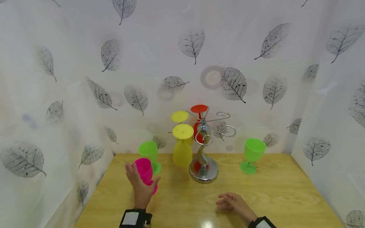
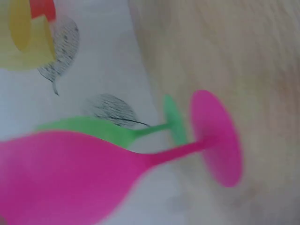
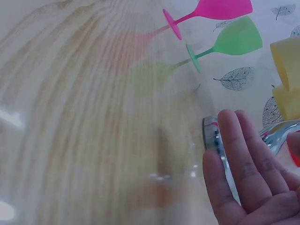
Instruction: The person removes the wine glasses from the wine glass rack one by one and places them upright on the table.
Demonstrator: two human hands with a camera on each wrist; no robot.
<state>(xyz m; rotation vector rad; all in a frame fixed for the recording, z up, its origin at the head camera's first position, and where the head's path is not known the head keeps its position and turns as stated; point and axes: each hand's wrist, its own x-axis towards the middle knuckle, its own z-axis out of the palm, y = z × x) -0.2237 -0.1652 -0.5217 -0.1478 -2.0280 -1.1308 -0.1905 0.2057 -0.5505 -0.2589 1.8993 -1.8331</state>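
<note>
My left hand, thumb and fingers spread apart, is at the near side of a pink goblet, overlapping its left side in the head view. The pink goblet stands upright on its round foot. Just behind it stands a green goblet. Lower right of the metal stand, my right hand is over the table with loosely bent fingers and holds nothing. In the right wrist view its fingers overlap the stand's base.
A chrome stand with curled arms is at mid-table. Two yellow goblets and a red goblet hang upside down from it. Another green goblet stands upright on the right. Leaf-patterned curtains surround the wooden table.
</note>
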